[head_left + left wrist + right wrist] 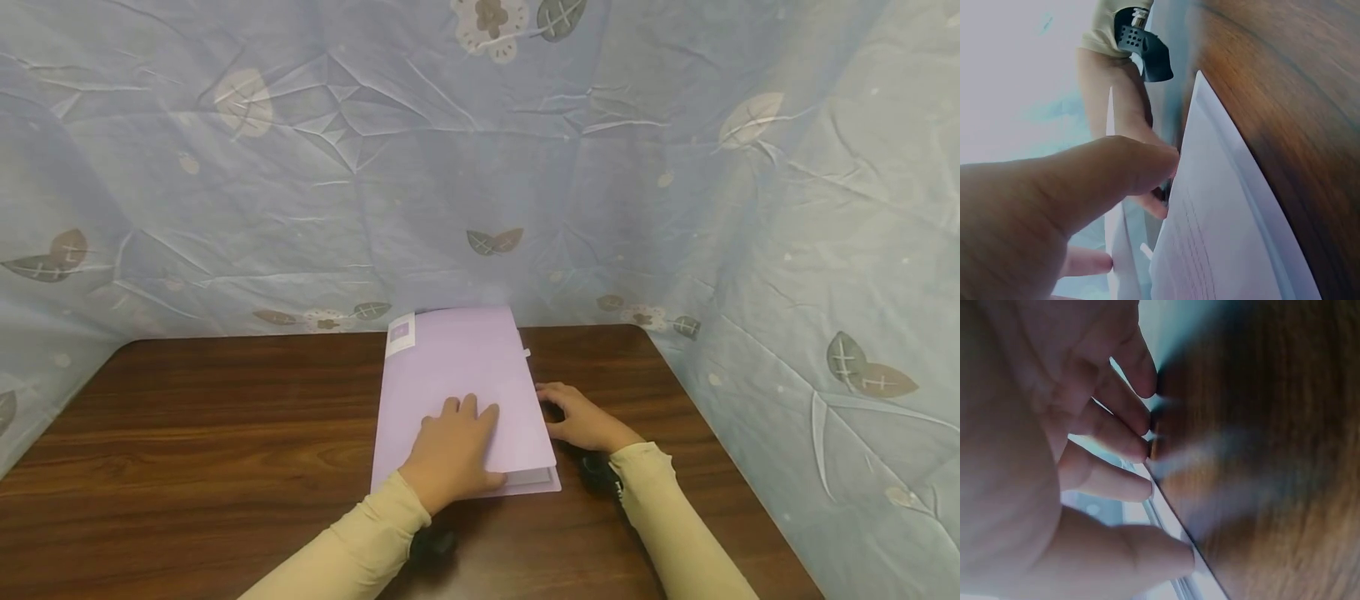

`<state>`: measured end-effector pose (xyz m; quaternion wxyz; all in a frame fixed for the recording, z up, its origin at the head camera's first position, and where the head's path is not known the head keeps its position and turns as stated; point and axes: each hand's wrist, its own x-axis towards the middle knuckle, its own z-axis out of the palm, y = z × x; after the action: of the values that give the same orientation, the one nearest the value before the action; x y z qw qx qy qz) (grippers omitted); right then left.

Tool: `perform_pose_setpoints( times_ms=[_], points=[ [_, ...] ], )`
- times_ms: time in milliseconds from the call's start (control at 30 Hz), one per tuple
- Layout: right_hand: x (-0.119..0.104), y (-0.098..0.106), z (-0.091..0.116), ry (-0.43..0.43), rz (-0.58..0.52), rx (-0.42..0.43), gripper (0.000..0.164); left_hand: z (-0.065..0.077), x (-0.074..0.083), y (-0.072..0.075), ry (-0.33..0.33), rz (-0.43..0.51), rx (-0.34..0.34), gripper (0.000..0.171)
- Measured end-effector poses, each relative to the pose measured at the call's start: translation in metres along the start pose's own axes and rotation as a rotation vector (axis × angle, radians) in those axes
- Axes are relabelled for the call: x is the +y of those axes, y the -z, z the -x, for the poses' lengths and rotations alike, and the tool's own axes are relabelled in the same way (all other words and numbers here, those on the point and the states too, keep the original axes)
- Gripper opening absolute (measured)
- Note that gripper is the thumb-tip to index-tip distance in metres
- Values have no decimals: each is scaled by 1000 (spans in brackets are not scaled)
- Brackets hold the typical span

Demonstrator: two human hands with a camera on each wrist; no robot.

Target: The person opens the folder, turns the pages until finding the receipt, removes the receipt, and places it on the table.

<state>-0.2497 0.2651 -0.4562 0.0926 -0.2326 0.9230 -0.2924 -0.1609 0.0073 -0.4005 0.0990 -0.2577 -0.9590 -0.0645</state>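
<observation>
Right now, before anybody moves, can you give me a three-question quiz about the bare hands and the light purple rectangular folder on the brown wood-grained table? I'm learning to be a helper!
1. Which bare hand rests on top of the light purple rectangular folder?
2. True or false: the bare right hand is at the folder's right side.
3. Where on the folder is the small white label with a purple square?
A) far left corner
B) near left corner
C) near right corner

Key: 1: the left hand; 2: true; 3: A.
</observation>
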Motion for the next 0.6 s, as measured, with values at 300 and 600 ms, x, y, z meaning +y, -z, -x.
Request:
perform_pose_setpoints(
  times_ms=[300, 600],
  points=[
    [8, 6, 7, -26, 45, -84, 65, 5, -6, 3, -30, -18, -30, 74],
    [6, 11, 6, -24, 44, -92, 64, 14, -21, 9, 21, 81, -12, 81]
  ],
)
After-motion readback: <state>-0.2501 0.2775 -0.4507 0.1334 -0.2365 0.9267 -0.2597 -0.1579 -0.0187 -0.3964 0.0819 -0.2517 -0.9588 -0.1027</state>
